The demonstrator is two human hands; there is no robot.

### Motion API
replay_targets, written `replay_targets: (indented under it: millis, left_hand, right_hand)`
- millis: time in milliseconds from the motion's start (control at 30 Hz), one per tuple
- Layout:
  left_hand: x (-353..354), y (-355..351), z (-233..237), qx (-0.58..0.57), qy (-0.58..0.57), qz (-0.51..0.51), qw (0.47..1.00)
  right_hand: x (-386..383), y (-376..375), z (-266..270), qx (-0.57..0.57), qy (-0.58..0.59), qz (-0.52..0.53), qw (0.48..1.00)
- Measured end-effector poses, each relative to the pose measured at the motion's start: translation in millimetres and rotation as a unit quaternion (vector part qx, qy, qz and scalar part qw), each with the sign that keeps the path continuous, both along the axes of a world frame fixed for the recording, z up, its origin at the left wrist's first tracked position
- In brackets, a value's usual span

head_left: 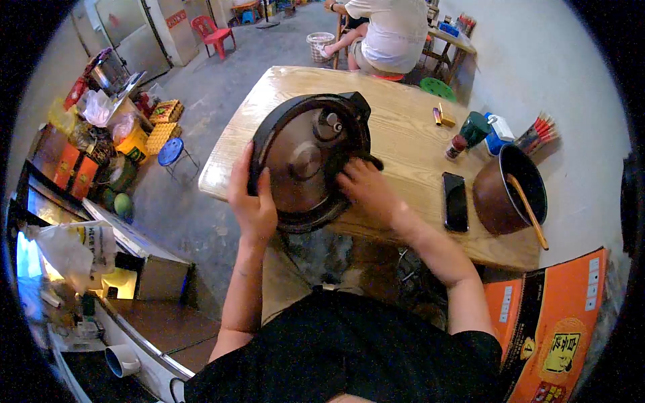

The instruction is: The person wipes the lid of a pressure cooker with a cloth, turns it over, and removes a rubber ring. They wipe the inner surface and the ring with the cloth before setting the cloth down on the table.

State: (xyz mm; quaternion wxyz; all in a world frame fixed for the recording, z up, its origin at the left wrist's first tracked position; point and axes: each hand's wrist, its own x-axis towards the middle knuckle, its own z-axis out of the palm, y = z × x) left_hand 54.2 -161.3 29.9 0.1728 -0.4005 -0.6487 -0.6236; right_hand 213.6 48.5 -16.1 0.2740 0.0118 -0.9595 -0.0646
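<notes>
A round black cooker lid (pixel 306 158) with a metal inner plate is tipped up on its edge at the near side of the wooden table (pixel 403 134), its inside facing me. My left hand (pixel 252 201) grips its left rim. On the metal plate at the lid's lower right rests my right hand (pixel 368 195), fingers spread against it.
A black phone (pixel 455 200) lies right of my hand. A brown inner pot (pixel 507 191) with a wooden spoon stands at the table's right end, beside bottles and a green cup. A seated person (pixel 386 30) is at the far end. An orange box (pixel 557 322) is at right.
</notes>
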Motion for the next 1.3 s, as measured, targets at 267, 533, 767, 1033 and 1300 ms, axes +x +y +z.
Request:
replay_targets:
  millis: [267,533,767,1033,1300]
  left_hand:
    - [20.9,-2.8,17.1,-0.019,0.063,-0.026,0.997]
    - [36.2,-0.4,21.1,-0.017,0.109,-0.004,0.994]
    - [18.1,-7.9,15.7,-0.025,0.106,-0.002,0.994]
    - [5.6,-4.6,8.9,0.004,0.069,-0.016,0.997]
    - [4.6,-8.4,6.2,-0.001,0.073,0.001,0.997]
  right_hand:
    - [-20.2,-69.7,-39.6,-0.327,-0.021,0.117,0.938]
    - [-49.7,-104.9,-56.0,-0.823,0.042,0.12,0.554]
    - [-14.8,-15.6,-64.7,-0.794,0.15,0.062,0.585]
    - [20.8,-51.3,74.1,-0.666,0.077,0.007,0.742]
    - [-49.3,-129.5,-16.8,-0.48,0.087,0.112,0.866]
